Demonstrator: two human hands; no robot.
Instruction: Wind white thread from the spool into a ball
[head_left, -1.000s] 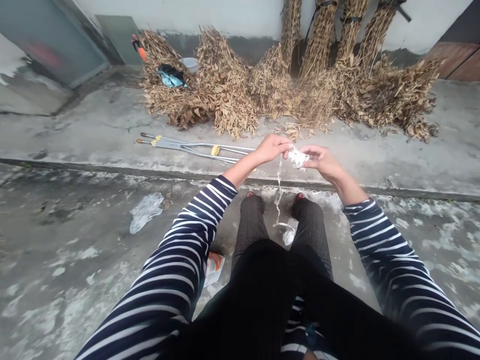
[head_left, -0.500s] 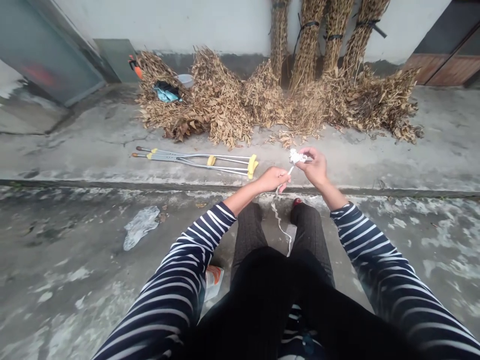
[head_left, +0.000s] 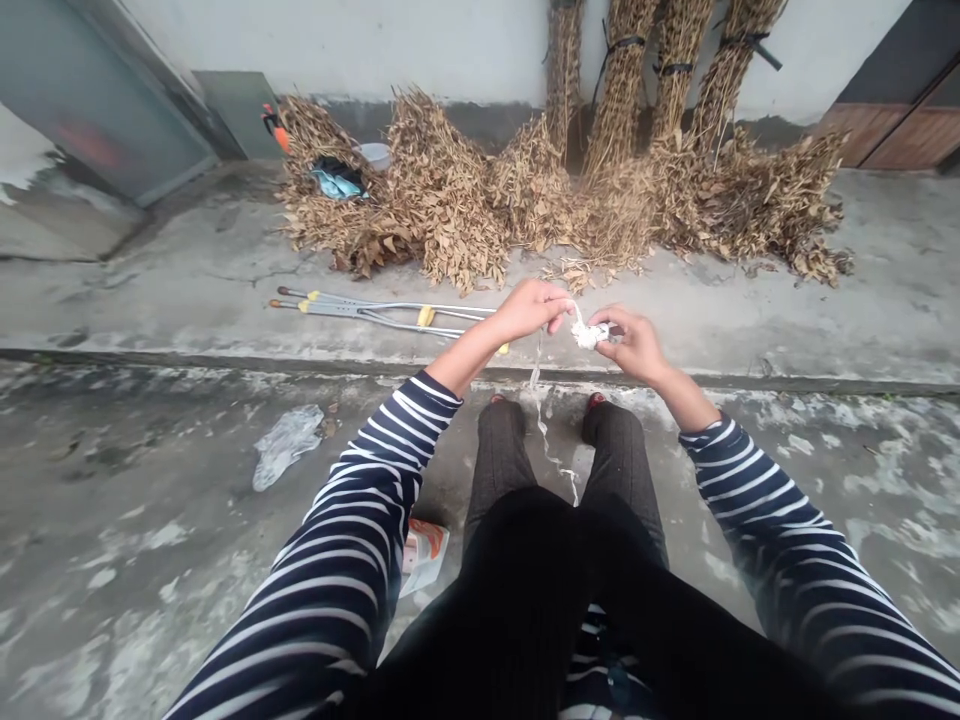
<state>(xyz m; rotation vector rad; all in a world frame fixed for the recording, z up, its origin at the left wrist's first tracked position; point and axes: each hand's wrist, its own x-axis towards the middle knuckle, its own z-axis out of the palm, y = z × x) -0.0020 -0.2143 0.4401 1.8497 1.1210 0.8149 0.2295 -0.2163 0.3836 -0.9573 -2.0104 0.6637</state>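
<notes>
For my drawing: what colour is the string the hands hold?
The string is white, clearest in the head view.

Two hands show: the left hand (head_left: 529, 308) and the right hand (head_left: 637, 345). Between them are one white wad of twine (head_left: 589, 333) and its one loose strand (head_left: 541, 420). There are two striped sleeves (head_left: 390, 450) and two red shoe tips (head_left: 595, 400).

The concrete (head_left: 150, 300) holds two metal crutches (head_left: 375, 310), one crumpled clear plastic bag (head_left: 285, 445) and one orange-and-white packet (head_left: 424, 550).

Four tied upright bundles of dry stalks (head_left: 615, 100) stand by. The loose heaps (head_left: 450, 200) merge beyond counting. Among them are one blue cloth (head_left: 337, 183), one pale bowl (head_left: 375, 155) and one orange-handled tool (head_left: 271, 122).
</notes>
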